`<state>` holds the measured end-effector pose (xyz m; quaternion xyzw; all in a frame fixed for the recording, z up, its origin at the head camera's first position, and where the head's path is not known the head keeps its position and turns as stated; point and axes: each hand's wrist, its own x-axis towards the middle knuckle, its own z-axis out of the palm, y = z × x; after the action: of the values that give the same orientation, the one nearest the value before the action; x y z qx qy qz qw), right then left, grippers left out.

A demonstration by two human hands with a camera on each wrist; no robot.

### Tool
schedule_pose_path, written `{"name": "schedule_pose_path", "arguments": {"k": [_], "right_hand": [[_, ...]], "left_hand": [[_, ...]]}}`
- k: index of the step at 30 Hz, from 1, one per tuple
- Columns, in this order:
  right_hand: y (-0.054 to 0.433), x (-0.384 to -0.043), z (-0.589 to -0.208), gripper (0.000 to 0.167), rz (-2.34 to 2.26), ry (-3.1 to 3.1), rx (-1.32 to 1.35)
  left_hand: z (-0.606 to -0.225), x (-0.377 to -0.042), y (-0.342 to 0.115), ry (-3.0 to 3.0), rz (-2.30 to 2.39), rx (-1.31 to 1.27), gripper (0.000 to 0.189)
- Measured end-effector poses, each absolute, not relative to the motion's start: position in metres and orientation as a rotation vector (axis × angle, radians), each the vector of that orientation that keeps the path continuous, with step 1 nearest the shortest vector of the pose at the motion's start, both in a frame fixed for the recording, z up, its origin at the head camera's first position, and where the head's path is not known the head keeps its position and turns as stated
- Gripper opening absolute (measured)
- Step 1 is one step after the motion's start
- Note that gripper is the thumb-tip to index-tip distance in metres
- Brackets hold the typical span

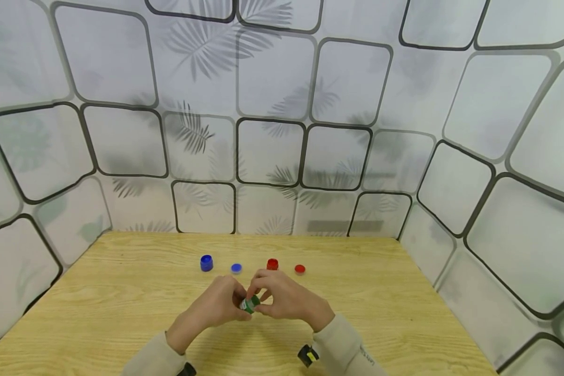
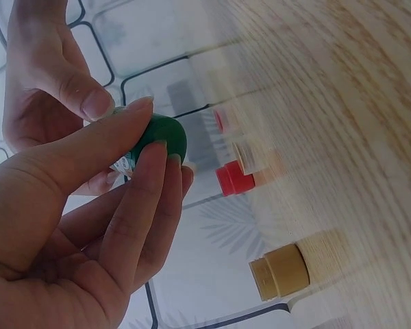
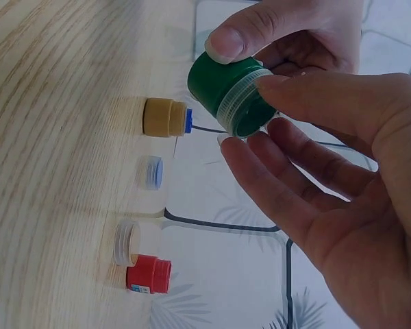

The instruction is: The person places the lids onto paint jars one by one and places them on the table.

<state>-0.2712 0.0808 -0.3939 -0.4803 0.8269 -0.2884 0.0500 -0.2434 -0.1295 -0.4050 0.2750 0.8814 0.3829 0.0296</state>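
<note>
My left hand (image 1: 220, 302) grips a small green paint jar (image 1: 250, 304) by its body, tilted above the table. In the right wrist view the left thumb presses on the jar's green side. My right hand (image 1: 286, 298) has its thumb and fingertips round the clear ridged lid (image 3: 243, 103) at the jar's other end. The lid still sits on the jar. Fingers hide part of the jar in every view.
Behind the hands on the wooden table (image 1: 380, 292) stand an uncapped blue jar (image 1: 207, 263), a blue lid (image 1: 236, 268), an uncapped red jar (image 1: 272, 264) and a red lid (image 1: 300, 269). Wrist views add a tan jar (image 2: 282, 273) and a clear lid (image 3: 128, 243). A patterned wall covering (image 1: 268, 151) encloses the table.
</note>
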Motion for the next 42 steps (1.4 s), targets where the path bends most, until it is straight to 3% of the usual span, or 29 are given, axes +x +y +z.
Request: {"name": "schedule_pose_path", "arguments": {"k": [42], "right_hand": [[0.0824, -0.2726, -0.3942, 0.013, -0.793, 2.587, -1.438]], "left_hand": [[-0.4052, -0.2426, -0.1257, 2.703, 1.158, 0.841, 0.014]]}}
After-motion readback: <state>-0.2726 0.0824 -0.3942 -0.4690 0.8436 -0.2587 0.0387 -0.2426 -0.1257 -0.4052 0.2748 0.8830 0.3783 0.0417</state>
